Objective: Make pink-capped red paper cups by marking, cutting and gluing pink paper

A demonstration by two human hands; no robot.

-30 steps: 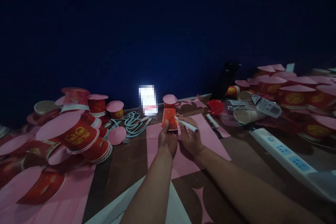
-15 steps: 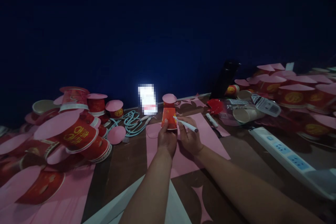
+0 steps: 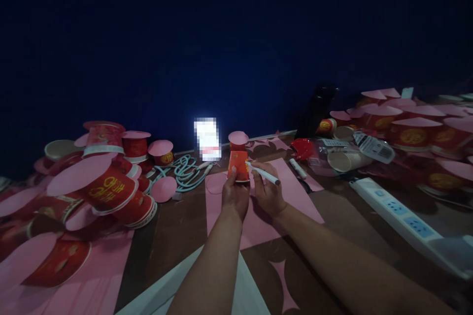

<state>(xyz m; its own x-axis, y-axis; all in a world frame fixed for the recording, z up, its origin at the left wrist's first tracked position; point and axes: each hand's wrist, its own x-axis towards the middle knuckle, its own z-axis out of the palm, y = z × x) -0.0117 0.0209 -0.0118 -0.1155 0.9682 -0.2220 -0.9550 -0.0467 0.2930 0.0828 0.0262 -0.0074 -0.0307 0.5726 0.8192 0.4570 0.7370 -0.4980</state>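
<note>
My left hand (image 3: 235, 196) is wrapped round a red paper cup (image 3: 238, 163), which is held base up, its wide rim towards me, with yellow marks on its right side. In my right hand (image 3: 268, 191) is a white marker pen (image 3: 266, 175), its tip at the cup's right side. Beneath both hands lies a pink paper sheet (image 3: 295, 206) with a circle outlined at its left. Just behind the held cup stands another red cup with a pink disc (image 3: 238, 137) on top.
Red cups with pink discs (image 3: 107, 182) are heaped at left, more (image 3: 414, 133) at right. A lit phone (image 3: 207, 140) stands behind a coiled cable (image 3: 186, 172). At right lie a marker cap or glue stick (image 3: 297, 169), a bag of cups (image 3: 343, 160) and a power strip (image 3: 399, 216).
The pen in my right hand has shifted very slightly along the side of the cup. My left hand keeps the cup in nearly the same place.
</note>
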